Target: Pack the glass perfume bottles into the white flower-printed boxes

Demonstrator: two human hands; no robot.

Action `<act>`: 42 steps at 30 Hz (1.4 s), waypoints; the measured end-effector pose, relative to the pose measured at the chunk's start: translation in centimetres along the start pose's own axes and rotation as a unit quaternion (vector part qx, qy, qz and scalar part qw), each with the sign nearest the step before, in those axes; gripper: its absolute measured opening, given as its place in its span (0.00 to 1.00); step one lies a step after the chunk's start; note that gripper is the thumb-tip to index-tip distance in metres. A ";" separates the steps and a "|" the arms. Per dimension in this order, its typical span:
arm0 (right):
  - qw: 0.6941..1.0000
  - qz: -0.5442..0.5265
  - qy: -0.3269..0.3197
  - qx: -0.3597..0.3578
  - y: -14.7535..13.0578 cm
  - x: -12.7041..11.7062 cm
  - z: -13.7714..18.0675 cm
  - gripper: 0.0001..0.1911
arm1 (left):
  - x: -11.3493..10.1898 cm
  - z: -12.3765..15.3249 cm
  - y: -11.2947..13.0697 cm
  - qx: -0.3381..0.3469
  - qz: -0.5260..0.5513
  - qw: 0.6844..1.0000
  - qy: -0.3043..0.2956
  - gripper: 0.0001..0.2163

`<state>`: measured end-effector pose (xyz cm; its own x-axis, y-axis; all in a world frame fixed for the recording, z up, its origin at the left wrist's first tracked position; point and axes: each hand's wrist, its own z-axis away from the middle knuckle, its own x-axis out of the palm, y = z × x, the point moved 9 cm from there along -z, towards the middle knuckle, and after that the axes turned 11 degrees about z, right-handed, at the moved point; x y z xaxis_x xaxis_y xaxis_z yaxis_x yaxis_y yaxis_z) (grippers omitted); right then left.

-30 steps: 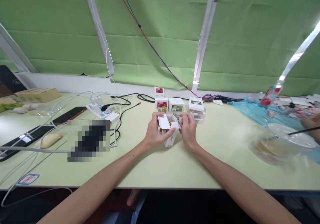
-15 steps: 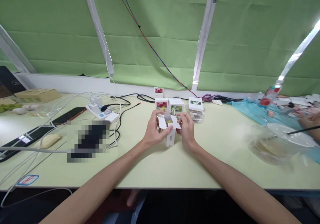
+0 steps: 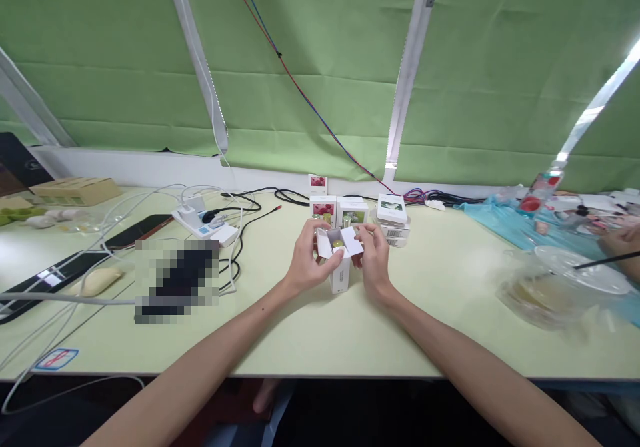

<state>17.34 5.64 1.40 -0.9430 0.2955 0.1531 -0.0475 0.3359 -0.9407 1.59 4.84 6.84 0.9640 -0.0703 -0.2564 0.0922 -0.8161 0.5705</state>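
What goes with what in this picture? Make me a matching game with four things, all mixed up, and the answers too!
Things:
1. Front white box
2. Window blinds
3. Plastic sheet
4. Power strip

Clues:
A. Light blue
B. Has plugs in it
C. Between the left hand and right hand
D. Green

Right pairs: 1-C, 2-D, 3-A, 4-B

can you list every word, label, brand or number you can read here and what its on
No text reads for certain.
Open white box: dark print on the front, too small to read.
Blue-edged sticker: a red sign, perhaps "8" or a letter; I cannot tell.
Stacked white boxes: barcode-like stripes, no digits readable.
Red-picture box: any print is too small.
Dark object at far left: a pale mark, unreadable.
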 end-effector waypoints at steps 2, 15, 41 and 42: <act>1.000 -0.011 -0.004 -0.016 -0.1 0.0 -0.1 0.14 | 0.0 0.0 -0.1 -0.002 0.003 1.000 -0.002 0.17; 0.998 0.025 -0.033 -0.049 -0.7 0.5 0.2 0.14 | 0.0 -0.2 0.2 0.021 -0.002 1.000 -0.006 0.14; 0.994 0.059 -0.072 -0.054 -1.0 1.3 0.5 0.15 | 0.2 0.1 -1.2 -0.039 0.022 0.999 -0.014 0.16; 0.994 0.061 -0.072 -0.054 -0.9 1.3 0.5 0.15 | 0.2 0.0 -1.1 -0.035 0.017 0.999 -0.013 0.16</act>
<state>15.96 5.26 2.29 -0.9773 0.2116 -0.0133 0.0995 0.4024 -0.9100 1.67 5.71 6.15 0.9601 -0.1137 -0.2555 0.0769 -0.7710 0.6321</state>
